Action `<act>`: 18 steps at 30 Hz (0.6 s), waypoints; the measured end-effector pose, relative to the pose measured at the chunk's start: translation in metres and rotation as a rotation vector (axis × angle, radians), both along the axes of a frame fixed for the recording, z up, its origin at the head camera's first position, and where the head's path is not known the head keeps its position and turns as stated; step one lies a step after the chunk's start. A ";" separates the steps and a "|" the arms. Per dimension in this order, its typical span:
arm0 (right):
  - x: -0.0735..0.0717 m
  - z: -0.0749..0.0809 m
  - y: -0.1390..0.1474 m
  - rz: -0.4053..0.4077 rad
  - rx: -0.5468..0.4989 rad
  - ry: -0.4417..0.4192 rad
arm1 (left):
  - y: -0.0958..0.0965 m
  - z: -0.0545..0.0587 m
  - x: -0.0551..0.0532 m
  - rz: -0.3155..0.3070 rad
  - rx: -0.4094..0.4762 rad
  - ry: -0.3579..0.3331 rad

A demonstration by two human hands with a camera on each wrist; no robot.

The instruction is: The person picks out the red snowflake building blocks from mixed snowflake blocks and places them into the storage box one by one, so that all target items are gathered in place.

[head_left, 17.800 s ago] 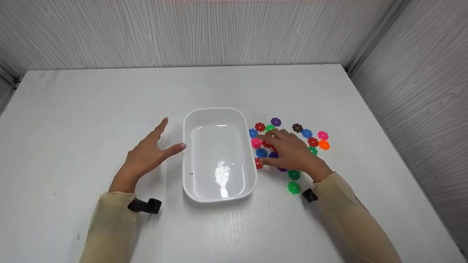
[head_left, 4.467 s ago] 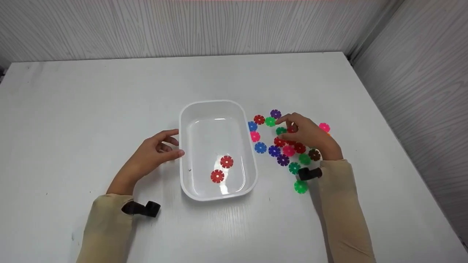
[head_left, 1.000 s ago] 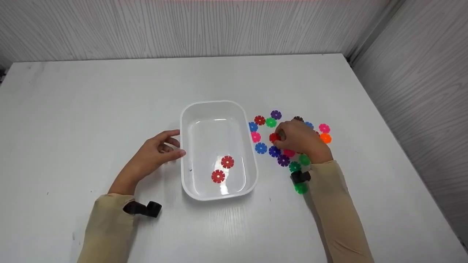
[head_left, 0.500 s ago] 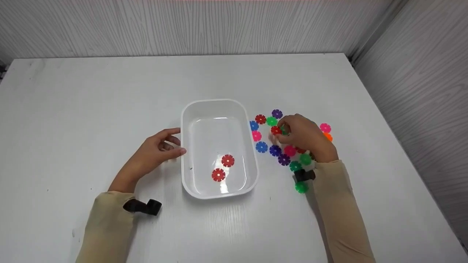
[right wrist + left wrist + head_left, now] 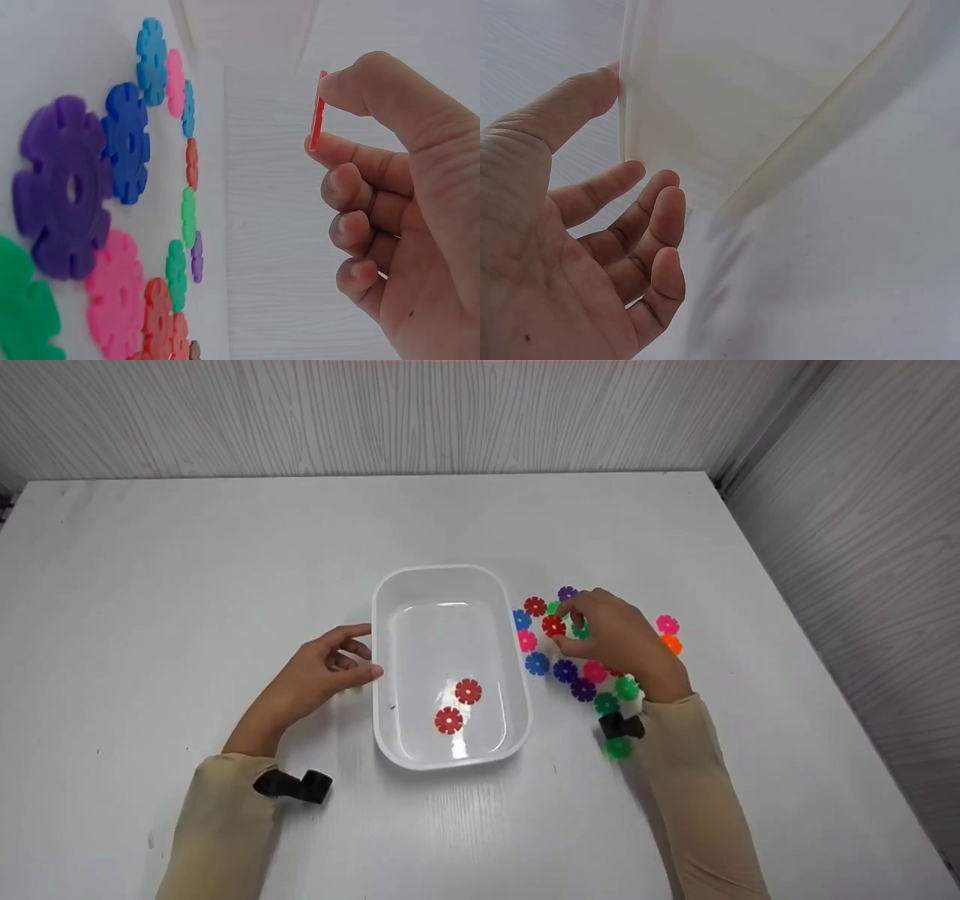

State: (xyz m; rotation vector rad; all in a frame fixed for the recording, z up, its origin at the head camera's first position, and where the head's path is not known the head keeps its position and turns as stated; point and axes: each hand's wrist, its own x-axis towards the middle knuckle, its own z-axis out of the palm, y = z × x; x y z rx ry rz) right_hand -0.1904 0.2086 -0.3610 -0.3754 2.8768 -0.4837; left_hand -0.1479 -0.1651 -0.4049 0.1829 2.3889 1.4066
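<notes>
A red notched disc (image 5: 549, 628) is pinched at its edges between thumb and finger of the right hand (image 5: 621, 637), just to the right of the white tub (image 5: 439, 641). The tub, oblong and round-cornered, is set open side up and is touched on its left side by the left hand (image 5: 319, 667). Two similar red discs (image 5: 474, 694) are laid flat inside the tub, toward its near end.

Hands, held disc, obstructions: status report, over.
Right hand pinching red disc, off the table. Left hand touching white tray. Tray opening unobstructed.
</notes>
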 end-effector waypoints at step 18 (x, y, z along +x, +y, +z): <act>0.031 0.018 -0.033 0.220 0.004 -0.002 | 0.000 0.000 0.001 -0.003 -0.005 -0.009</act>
